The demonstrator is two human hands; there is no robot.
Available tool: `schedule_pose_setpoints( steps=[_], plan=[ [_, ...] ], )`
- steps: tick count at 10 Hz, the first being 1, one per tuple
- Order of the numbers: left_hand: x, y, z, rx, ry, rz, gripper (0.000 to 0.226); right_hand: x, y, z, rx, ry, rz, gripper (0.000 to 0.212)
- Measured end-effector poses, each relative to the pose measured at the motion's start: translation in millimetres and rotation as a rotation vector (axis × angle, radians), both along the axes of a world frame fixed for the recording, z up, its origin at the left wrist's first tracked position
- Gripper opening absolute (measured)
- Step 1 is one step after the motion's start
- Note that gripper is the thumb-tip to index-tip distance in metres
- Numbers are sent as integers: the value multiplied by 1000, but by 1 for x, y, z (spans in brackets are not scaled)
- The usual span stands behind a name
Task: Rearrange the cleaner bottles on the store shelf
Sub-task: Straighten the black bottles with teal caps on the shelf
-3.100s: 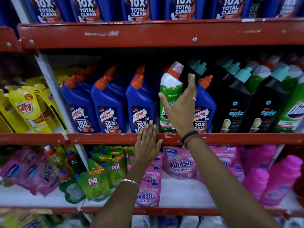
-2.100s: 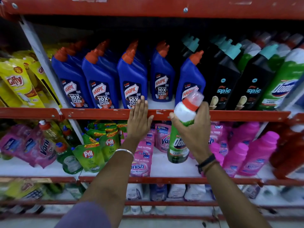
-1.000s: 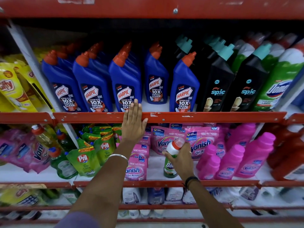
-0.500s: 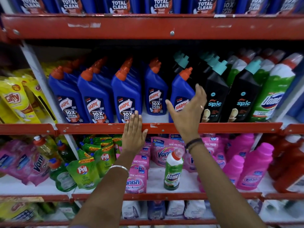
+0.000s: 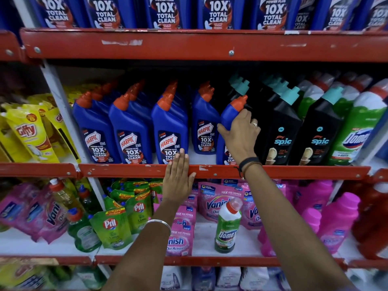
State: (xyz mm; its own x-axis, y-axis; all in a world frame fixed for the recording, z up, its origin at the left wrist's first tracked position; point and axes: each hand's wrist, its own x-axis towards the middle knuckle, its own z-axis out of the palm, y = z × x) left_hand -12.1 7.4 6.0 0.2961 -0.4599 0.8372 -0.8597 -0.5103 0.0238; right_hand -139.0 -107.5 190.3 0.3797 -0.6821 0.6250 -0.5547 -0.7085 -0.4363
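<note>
The blue bottle (image 5: 230,114), at the front of the middle shelf (image 5: 294,172) beside the black bottles (image 5: 281,124), is clasped at its shoulder by the right hand (image 5: 241,133). It is judged stiff, smooth and fairly heavy (likely full), best taken below the neck. The left hand (image 5: 178,181) lies flat, holding nothing, on the shelf edge.

silver bangle (image 5: 157,224) L wrist, black band (image 5: 248,162) R, ring (image 5: 254,124)
</note>
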Motion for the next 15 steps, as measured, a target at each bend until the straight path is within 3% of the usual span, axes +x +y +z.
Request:
schedule_pose_setpoints(
  steps=[3,12,13,14,15],
  plan=[
    [2,0,0,-5,-13,-5,62,36,30,-6,-53,6,72,56],
    [-2,2,4,32,44,3,63,44,35,-10,-80,-18,81,59],
    [-2,3,4,33,42,8,62,43,33,-11,-113,-24,79,64],
    [-2,3,4,37,39,13,62,34,33,-9,-152,-2,74,88],
    [-1,1,2,34,20,0,62,2,24,-2,-168,-243,165,88]
  ],
)
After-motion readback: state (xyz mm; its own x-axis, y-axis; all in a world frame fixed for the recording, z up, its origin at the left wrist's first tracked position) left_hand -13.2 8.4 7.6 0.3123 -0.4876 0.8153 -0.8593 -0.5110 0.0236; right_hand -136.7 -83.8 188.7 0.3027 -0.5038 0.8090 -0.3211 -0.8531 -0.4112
